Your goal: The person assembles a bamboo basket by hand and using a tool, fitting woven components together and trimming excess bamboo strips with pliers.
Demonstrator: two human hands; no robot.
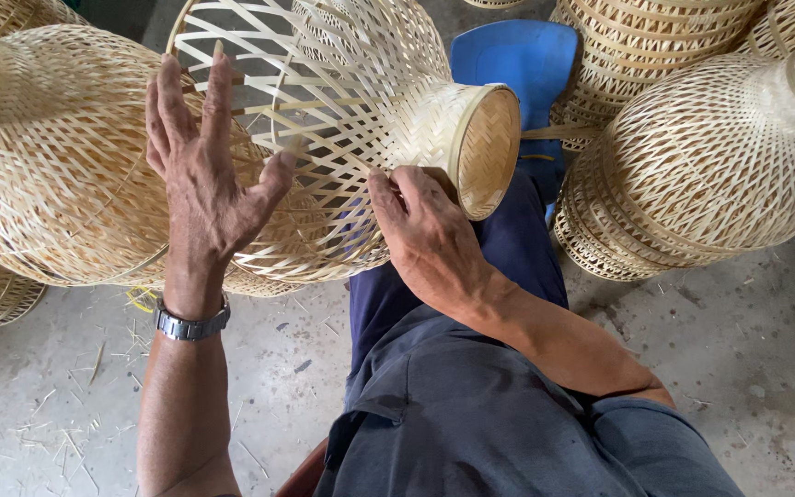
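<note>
woven basket (342,138): wide rim cut by top edge, underside hidden | right hand (425,230): fingertips hidden behind basket neck | blue stool (517,64): mostly covered by baskets and leg | big basket (39,156): cut by left edge | left forearm (181,414): cut by bottom edge

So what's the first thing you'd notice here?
The big open-weave bamboo basket in the middle, resting over the person's lap. The left hand is spread flat against its side, while the right hand grips near its narrow neck. More woven baskets crowd the concrete floor around.
</note>
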